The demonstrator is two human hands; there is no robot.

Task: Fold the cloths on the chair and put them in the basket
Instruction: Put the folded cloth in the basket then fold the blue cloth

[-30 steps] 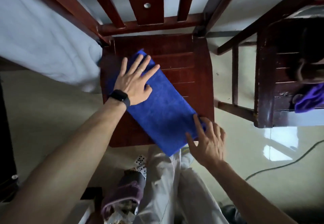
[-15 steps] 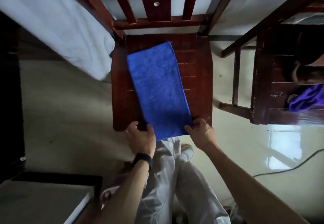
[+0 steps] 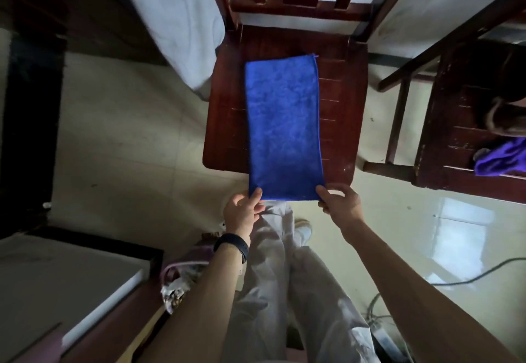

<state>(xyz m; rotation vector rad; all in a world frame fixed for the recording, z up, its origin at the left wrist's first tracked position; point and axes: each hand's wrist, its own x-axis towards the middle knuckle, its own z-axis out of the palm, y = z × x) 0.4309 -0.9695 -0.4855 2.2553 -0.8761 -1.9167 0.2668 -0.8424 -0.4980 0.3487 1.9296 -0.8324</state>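
A blue cloth [image 3: 284, 126], folded into a long strip, lies lengthwise on the dark wooden chair seat [image 3: 227, 112], its near end hanging just past the seat's front edge. My left hand [image 3: 243, 212] pinches the near left corner and my right hand [image 3: 340, 204] pinches the near right corner. A purple cloth [image 3: 503, 158] lies crumpled on a second chair at the right edge. A purple-rimmed basket [image 3: 182, 274] stands on the floor by my left leg, partly hidden behind my left forearm.
A white bedsheet [image 3: 176, 27] hangs down left of the chair back. The second wooden chair [image 3: 444, 140] stands to the right. A cable [image 3: 469, 280] runs across the pale floor at lower right. A white-topped box [image 3: 71, 286] sits at lower left.
My left hand left the top of the cloth and came to its near left corner. Both hands turned the strip straight, and it now lies squared along the seat.
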